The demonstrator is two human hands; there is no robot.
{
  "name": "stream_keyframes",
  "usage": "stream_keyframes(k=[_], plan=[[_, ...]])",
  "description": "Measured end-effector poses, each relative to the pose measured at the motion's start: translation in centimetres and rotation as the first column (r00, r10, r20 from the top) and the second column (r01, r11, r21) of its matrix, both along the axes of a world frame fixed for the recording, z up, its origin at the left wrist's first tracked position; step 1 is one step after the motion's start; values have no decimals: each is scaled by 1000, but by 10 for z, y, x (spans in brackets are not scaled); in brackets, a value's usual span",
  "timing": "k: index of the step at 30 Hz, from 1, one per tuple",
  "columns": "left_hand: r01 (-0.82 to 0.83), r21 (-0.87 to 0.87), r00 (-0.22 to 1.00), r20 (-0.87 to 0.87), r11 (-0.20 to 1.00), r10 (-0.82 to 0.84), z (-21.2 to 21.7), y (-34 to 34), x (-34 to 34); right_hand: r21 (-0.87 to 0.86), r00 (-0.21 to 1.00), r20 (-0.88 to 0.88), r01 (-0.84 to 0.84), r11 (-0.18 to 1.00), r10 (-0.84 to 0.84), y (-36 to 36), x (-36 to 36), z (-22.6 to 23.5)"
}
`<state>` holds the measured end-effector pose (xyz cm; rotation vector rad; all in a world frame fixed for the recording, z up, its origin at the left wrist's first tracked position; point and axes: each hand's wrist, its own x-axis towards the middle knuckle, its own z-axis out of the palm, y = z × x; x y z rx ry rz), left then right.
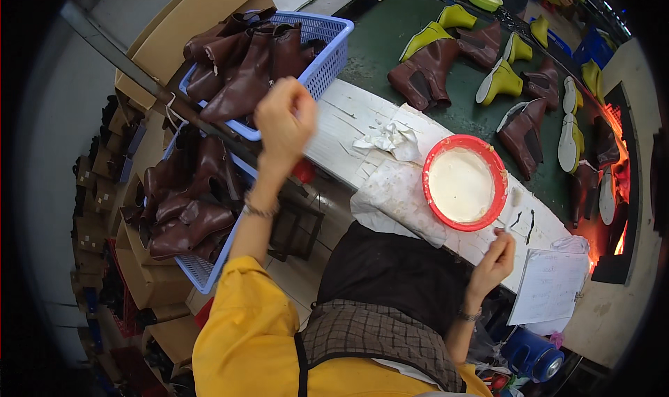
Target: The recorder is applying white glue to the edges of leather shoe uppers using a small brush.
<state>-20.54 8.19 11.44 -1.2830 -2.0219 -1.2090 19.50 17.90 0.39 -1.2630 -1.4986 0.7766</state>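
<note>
My left hand (284,121) is raised at the near edge of the upper blue plastic basket (327,62), which is heaped with dark brown leather ankle boots (247,66). Its fingers are curled in and slightly blurred; what they hold, if anything, is hidden. My right hand (492,266) is over the white board's front edge, just below a red bowl (500,161) of cream-coloured paste (460,186). Thumb and fingers are pinched there, with a small pale tip showing that I cannot make out. A stained white cloth (394,198) lies left of the bowl.
On the dark green belt (373,38) stand brown boots (425,76) and yellow-green lasts with pale soles (500,83). An orange-glowing heater opening (617,181) is at the right. A second boot basket (209,271), a paper sheet (550,285) and a blue flask (533,355) are nearby.
</note>
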Motion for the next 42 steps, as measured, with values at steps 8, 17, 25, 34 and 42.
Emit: stream_keyframes(k=[8, 17, 25, 34, 42], plan=[[-513, -504, 790, 40, 695, 612, 2, -16, -194, 129, 990, 130, 36, 991, -53, 46, 28, -82], [-346, -138, 931, 73, 928, 358, 47, -30, -93, 13, 979, 188, 79, 997, -80, 39, 30, -68], [418, 99, 793, 446, 903, -416, 38, -83, -19, 109, 975, 218, -73, 991, 48, 53, 33, -20], [633, -262, 647, 696, 728, -312, -87, 10, -62, 189, 648, 756, -346, 919, 88, 82, -5, 39], [334, -548, 936, 292, 767, -198, -111, 46, -17, 170, 515, 855, -391, 905, 61, 85, -12, 41]])
